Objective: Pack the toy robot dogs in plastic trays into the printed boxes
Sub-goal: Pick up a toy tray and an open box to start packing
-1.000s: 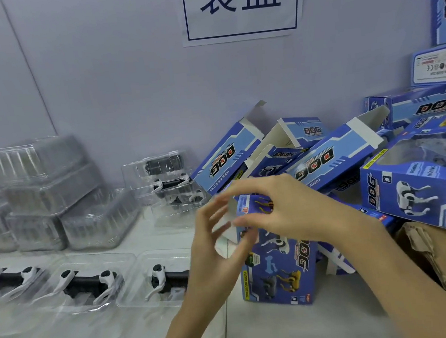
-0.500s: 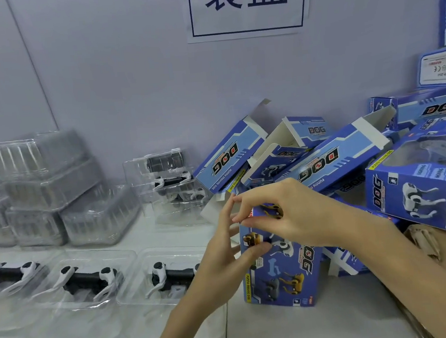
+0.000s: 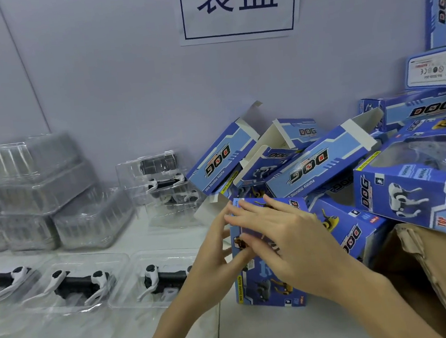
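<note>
At the upper left of the frame, empty clear trays (image 3: 41, 191) are stacked against the wall. Below them, along the lower left, three open trays each hold a black-and-white toy dog (image 3: 79, 282) lying flat on the desk (image 3: 273, 333), none boxed yet.

At centre, the left hand (image 3: 211, 254) and the right hand (image 3: 283, 242) meet on a blue box (image 3: 268, 287) that stands on end on the desk. The left hand's fingers are spread and touch the box's left edge; the right hand lies over the front face with fingers nearly straight, pressing, not curled round it. Whether either thumb pinches the card is hidden.

By the look of it, the step in hand is readying or opening this box. Next, its end must be opened and a tray from the left slid in, so one hand has to steady the box while the other fetches a tray.

Behind, at centre right, open boxes (image 3: 322, 162) lean in a pile, printed "DOG" and "FUNNY MOVING DOG". At the far right a windowed box (image 3: 409, 191) reads "DOG" and "TOP", above a brown carton (image 3: 444, 270). A wall sign (image 3: 239, 6) at top centre reads "装盒".
</note>
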The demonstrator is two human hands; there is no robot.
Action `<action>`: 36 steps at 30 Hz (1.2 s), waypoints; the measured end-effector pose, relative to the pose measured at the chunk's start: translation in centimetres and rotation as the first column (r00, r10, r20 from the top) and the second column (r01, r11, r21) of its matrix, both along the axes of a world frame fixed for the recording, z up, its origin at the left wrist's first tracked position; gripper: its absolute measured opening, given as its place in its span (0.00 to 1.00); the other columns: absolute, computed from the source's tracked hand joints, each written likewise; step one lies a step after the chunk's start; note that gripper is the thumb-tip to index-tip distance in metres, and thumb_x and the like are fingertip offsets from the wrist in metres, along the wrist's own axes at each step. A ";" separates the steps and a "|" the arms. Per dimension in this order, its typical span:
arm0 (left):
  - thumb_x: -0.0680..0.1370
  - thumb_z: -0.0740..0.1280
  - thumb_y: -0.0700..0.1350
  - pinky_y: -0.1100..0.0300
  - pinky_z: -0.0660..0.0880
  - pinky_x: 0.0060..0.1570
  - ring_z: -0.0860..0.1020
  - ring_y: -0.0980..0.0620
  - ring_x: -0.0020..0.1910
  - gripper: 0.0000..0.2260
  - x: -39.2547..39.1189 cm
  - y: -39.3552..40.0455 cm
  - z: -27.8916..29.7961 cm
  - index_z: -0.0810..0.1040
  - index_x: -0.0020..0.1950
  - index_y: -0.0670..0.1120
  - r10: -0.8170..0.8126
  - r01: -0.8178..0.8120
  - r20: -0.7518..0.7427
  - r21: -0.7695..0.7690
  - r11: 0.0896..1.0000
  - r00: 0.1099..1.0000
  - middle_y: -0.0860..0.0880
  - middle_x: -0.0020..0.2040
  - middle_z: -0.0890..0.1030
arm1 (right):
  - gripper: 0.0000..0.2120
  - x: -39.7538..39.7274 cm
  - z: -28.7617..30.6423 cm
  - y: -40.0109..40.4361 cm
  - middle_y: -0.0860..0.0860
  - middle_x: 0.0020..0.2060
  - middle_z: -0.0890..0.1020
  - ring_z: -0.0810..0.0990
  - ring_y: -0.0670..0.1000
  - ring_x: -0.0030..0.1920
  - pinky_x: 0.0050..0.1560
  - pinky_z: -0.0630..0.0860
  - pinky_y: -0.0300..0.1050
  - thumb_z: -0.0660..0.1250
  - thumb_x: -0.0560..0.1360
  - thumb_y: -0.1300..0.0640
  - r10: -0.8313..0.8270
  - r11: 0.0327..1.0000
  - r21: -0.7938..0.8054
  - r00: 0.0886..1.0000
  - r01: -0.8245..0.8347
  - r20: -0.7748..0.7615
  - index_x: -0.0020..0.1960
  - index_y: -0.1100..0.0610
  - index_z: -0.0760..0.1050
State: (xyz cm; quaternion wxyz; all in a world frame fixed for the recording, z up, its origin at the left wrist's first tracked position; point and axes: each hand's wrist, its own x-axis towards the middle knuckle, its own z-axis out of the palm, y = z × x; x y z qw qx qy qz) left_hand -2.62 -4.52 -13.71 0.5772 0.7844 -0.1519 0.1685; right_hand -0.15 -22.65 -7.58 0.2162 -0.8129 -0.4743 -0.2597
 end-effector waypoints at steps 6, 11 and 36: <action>0.65 0.81 0.64 0.58 0.81 0.52 0.79 0.58 0.60 0.39 -1.0 -0.3 0.8 0.72 0.73 0.65 0.260 -0.260 0.029 0.008 0.966 0.965 0.63 0.62 0.80 | 0.13 -0.9 -1.4 -3.4 0.42 0.54 0.85 0.84 0.47 0.56 0.55 0.80 0.43 0.64 0.83 0.56 -0.124 0.751 0.635 0.984 0.180 -0.131 0.65 0.50 0.80; 0.65 0.81 0.66 0.70 0.74 0.52 0.78 0.53 0.59 0.36 -2.1 -1.8 1.6 0.71 0.68 0.58 0.399 -0.431 0.362 0.009 0.902 0.843 0.59 0.60 0.78 | 0.18 -1.8 -3.1 -4.3 0.53 0.26 0.79 0.76 0.50 0.24 0.28 0.75 0.45 0.55 0.83 0.39 -0.055 0.607 0.712 0.912 0.353 -0.406 0.65 0.43 0.79; 0.75 0.72 0.62 0.67 0.76 0.61 0.74 0.63 0.72 0.32 -2.9 -0.3 4.0 0.66 0.77 0.70 0.090 -0.086 -0.001 -0.282 0.956 0.996 0.63 0.73 0.75 | 0.38 -2.5 -0.6 -6.9 0.49 0.58 0.87 0.87 0.52 0.54 0.40 0.85 0.45 0.82 0.57 0.47 0.616 0.567 0.683 0.315 0.459 -0.723 0.66 0.37 0.79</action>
